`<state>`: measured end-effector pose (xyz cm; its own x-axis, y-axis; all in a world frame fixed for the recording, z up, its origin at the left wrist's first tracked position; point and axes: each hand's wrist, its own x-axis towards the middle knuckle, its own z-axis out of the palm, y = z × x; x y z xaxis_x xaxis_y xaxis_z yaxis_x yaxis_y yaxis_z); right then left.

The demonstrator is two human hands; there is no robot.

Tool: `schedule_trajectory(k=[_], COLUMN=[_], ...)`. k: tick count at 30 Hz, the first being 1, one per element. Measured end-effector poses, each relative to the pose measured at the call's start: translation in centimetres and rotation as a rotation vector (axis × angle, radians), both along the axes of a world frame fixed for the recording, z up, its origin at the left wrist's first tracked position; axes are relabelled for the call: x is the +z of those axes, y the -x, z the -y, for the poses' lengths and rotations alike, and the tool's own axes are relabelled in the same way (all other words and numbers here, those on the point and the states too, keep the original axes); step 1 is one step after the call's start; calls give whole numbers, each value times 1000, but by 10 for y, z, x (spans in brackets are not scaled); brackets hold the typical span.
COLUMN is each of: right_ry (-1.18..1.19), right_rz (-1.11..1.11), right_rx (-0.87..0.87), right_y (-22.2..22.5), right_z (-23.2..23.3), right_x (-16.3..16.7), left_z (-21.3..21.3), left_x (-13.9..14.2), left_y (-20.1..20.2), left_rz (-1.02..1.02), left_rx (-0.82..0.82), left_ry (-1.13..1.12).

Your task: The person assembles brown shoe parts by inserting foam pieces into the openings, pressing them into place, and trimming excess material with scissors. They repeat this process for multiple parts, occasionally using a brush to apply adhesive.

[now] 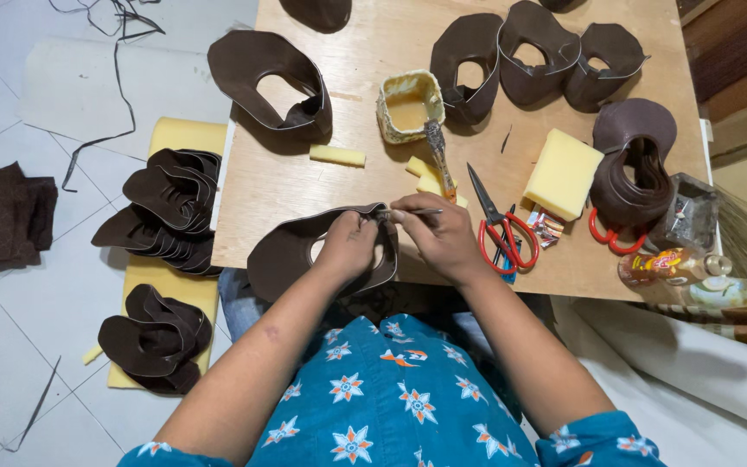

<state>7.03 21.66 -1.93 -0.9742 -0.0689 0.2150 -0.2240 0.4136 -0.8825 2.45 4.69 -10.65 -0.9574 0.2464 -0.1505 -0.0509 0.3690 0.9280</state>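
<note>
A dark brown leather shoe upper (283, 255) lies at the near edge of the wooden table (373, 69). My left hand (349, 245) pinches its top edge near the opening. My right hand (437, 232) meets it there, gripping a thin metal tool (425, 211) laid along that edge. A yellow glue pot (410, 105) with a glue-caked brush (439, 156) stands just beyond my hands.
Red-handled scissors (501, 229) lie right of my right hand, beside a yellow sponge block (562, 173) and bottles (672, 264). More brown uppers (529, 56) fill the table's far side, one (274, 82) at left. Stacks of uppers (170, 207) rest on yellow foam on the tiled floor.
</note>
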Motion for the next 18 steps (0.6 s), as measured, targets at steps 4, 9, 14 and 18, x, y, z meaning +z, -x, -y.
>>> schedule_trajectory(k=[4, 9, 14, 18], right_ry=[-22, -380, -539, -722], right_rz=[-18, 294, 401, 46], right_rx=[-328, -571, -596, -620], right_y=[-14, 2, 8, 7], right_z=[-16, -49, -61, -47], right_x=[-2, -21, -36, -30], left_z=[1, 4, 9, 10], left_x=[1, 3, -1, -7], left_y=[3, 3, -2, -6], left_rz=[80, 211, 366, 322], left_rx=[34, 1, -20, -31], left_ry=[-18, -172, -363, -399])
